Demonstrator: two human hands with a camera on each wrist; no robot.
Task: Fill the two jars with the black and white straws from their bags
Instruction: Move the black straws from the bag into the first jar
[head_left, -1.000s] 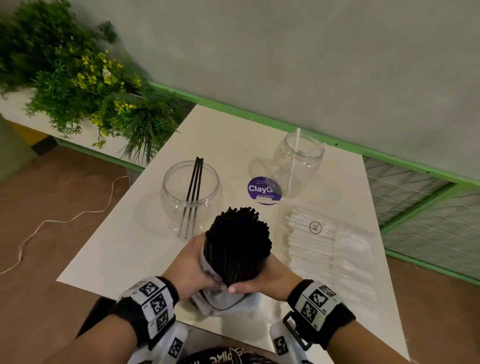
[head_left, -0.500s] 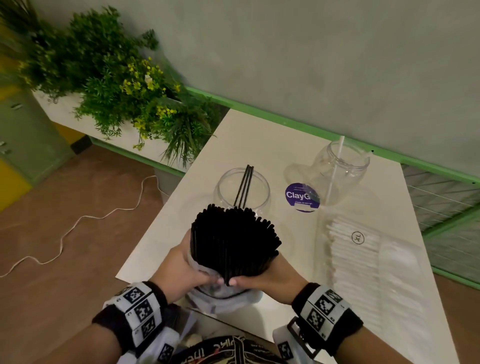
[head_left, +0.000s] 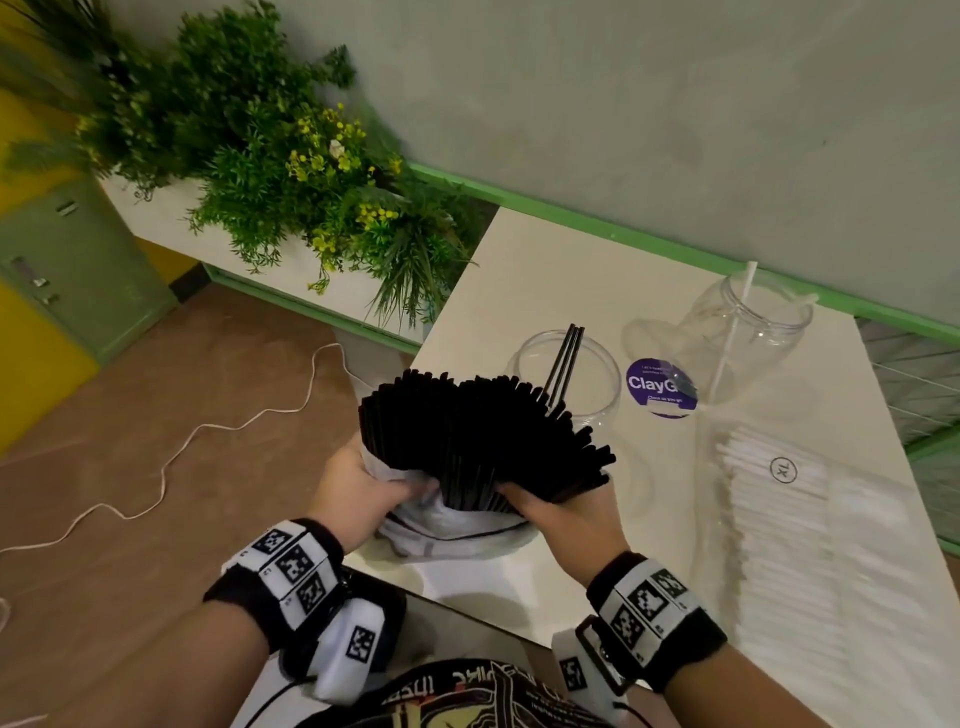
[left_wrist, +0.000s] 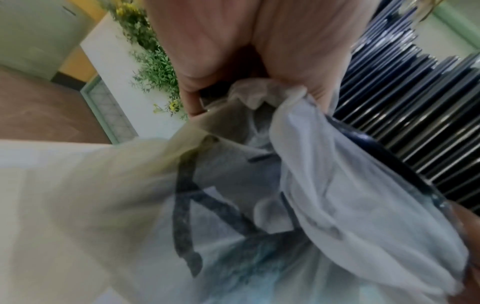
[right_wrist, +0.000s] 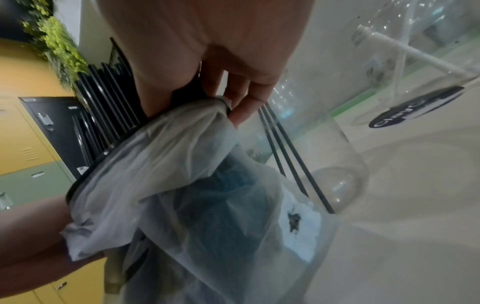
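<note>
Head view: left hand (head_left: 358, 488) gripping translucent bag (head_left: 447, 535), right hand (head_left: 561, 512) clasping fanned black straws (head_left: 483, 441) above near desk (head_left: 649, 519) edge, bagged white straws (head_left: 789, 519) right, two jars beyond, near jar (head_left: 587, 374) holding few black straws, far jar (head_left: 748, 332) holding one white straw.

Two jars (head_left: 569, 376), two straw bags (head_left: 452, 530), one purple sticker (head_left: 660, 387).

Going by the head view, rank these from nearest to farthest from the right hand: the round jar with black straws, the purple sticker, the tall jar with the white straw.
From the right hand:
1. Round jar, just beyond the hand, behind the black straw bundle.
2. Purple sticker, farther back and to the right.
3. Tall jar, farthest, near the wall.
</note>
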